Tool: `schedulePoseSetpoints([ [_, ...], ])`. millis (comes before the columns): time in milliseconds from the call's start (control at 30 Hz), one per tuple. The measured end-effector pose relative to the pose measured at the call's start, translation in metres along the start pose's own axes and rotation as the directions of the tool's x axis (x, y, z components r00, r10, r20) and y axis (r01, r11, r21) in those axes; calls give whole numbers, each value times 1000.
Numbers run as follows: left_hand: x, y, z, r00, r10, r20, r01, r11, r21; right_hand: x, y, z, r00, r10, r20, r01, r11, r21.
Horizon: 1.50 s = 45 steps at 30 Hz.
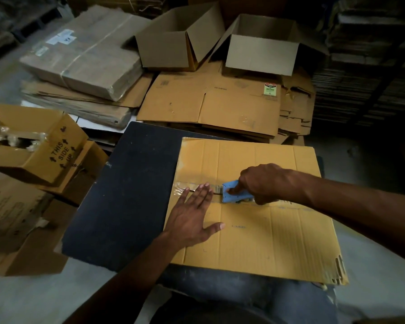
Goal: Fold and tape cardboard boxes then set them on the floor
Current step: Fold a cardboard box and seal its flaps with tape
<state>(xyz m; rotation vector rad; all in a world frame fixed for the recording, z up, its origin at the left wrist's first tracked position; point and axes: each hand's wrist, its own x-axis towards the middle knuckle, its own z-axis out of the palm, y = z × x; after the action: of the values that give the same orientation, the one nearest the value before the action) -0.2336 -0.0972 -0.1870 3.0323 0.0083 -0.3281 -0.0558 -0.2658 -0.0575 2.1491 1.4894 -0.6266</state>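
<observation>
A yellow-brown cardboard box (267, 235) lies with its flaps closed on a dark board (126, 195) over my lap. Clear tape (181, 186) runs along the middle seam at the box's left end. My left hand (194, 216) presses flat on the box, fingers straight, fingertips on the taped seam. My right hand (264, 183) grips a blue tape dispenser (234, 194) set on the seam just right of my left fingertips, forefinger pressing on its top.
Two assembled open boxes (173, 40) (262, 47) stand at the back on flattened cartons (215, 106). A wrapped bundle of cardboard (84, 54) lies back left. Open boxes, one marked "THIS SIDE UP" (40, 148), crowd the left. Dark stacks (365, 66) fill the right.
</observation>
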Motion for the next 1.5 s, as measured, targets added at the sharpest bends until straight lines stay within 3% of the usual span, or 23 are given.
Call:
schedulePoseSetpoints([
  [300,-1,-1,4,999,22,-50,-22,1000,0,-42,46,30,992,82,99,-81,997,-12],
  [600,-1,28,-15,998,-32,54,31,999,28,-37,48,51,999,29,22,-30,1000,4],
  [833,36,93,-14,993,59,103,-53,996,-66,-35,47,45,1000,21,-21,-20,999,33],
  [933,18,51,-12,998,-11,55,13,999,-32,-36,45,44,1000,26,7,-27,999,46],
  [1100,-18,-18,-6,987,-154,-45,156,987,45,-26,24,36,997,-21,-72,24,999,42],
  [1200,-7,14,-11,984,-176,-11,176,984,7,-19,13,34,996,5,-92,-2,1000,29],
  [1300,15,63,-7,999,-35,36,36,999,-38,-25,19,34,995,-5,-97,10,999,50],
  [1500,30,70,14,988,-77,-133,62,992,-110,-28,25,31,998,-15,-63,17,999,39],
])
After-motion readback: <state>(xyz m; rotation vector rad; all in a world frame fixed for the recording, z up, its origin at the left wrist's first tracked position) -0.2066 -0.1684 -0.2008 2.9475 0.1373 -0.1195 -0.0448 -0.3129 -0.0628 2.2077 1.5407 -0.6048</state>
